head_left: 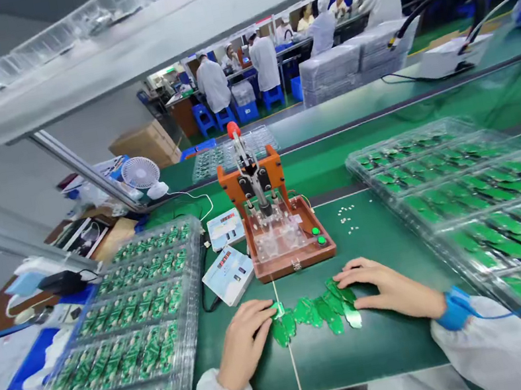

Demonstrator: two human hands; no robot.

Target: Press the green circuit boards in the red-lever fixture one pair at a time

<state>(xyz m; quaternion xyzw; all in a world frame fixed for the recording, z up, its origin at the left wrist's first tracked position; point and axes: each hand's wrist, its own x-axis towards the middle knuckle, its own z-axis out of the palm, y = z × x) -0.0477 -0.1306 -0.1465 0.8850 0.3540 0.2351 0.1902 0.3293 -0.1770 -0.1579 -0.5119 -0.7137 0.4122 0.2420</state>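
Several flat green circuit boards (pixel 328 309) lie in a loose, overlapping row on the green work surface. My left hand (pixel 246 340) touches a green board (pixel 279 310) at the row's left end, thumb and fingers curved around its edge. At the right end, my right hand (pixel 382 288) has its thumb and fingers apart, with fingertips on the boards there. A blue wrist strap (pixel 455 308) is round my right wrist. Behind the boards stands an orange and brown press fixture (pixel 295 259) with a red knob (pixel 233 130) on its lever.
Clear trays (pixel 191 261) of green boards fill the left side; more trays (pixel 420 227) stand at the right. Two control boxes (pixel 228 274) with red displays sit left of the fixture. Small white pieces (pixel 345 211) lie right of it. A fan (pixel 140 173) and several people are farther back.
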